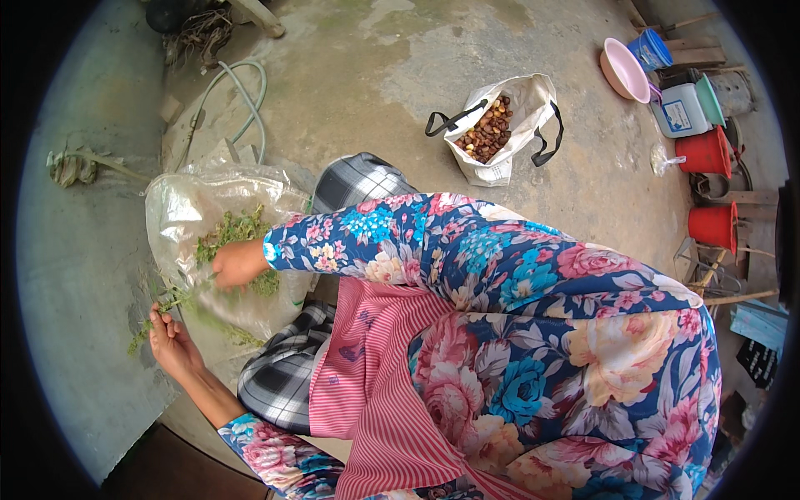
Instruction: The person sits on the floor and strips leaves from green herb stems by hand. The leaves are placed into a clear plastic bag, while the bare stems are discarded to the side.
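Note:
My left hand (170,342), at the lower left, pinches a leafy green plant sprig (167,301) between thumb and fingertips. My right hand (239,264) is over the mouth of a clear plastic sack (181,200), its fingers curled downward; whether they grip anything is hidden. Green plant pieces (240,228) lie in the sack around and under this hand. Blurred greenery shows below it, between the two hands. The sack lies beside my knees in checked trousers.
A white bag (531,103) with black handles, holding brown nuts or fruits, stands on the concrete floor. A hose (256,112) coils near the wall. Red buckets (712,225), a pink basin (625,70) and a white jerrycan (682,112) line the right side.

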{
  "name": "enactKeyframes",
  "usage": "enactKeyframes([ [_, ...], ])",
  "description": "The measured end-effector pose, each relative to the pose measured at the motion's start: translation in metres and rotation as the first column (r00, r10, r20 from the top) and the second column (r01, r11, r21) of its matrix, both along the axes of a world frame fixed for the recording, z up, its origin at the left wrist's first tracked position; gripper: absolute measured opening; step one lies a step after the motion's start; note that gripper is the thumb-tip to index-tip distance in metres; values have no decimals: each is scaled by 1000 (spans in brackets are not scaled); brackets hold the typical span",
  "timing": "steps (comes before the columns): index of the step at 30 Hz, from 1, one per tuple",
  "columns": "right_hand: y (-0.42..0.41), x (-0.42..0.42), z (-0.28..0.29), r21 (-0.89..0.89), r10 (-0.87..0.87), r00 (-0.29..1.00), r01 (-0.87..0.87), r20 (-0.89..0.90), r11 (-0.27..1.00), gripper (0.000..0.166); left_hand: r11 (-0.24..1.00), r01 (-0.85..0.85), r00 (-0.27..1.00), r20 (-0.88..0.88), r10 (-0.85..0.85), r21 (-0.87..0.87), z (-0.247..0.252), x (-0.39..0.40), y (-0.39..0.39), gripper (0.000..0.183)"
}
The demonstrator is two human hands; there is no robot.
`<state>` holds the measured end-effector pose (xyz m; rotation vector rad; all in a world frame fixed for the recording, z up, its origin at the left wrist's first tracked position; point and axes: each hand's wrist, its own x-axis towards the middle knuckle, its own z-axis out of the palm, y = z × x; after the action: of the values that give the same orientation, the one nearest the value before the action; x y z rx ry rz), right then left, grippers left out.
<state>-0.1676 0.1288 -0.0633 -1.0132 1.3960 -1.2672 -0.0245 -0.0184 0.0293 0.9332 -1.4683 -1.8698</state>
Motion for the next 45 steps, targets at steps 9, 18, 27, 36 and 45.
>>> enactKeyframes([
  [9, -9, 5, -8, -41, 64, 994, -68, -90, 997, 27, 960, -273, 942, 187, 280, -63, 12, -11, 15, 34],
  [18, -1, -1, -6, -24, 57, 997, -58, -56, 998, 30, 969, -219, 962, 141, 235, -117, -1, -6, 7, 33],
  [27, 4, 1, 3, 81, 77, 985, -91, 157, 993, 33, 996, -49, 977, -203, 64, 78, -9, 6, -6, 20],
  [36, 9, 10, 8, 78, 128, 986, -137, 103, 988, 31, 978, -192, 981, -7, 194, 86, 11, -6, 5, 28],
  [45, 14, 2, 14, 180, 30, 969, -76, 243, 981, 27, 997, -3, 972, -232, 22, 81, 5, -8, 8, 16],
])
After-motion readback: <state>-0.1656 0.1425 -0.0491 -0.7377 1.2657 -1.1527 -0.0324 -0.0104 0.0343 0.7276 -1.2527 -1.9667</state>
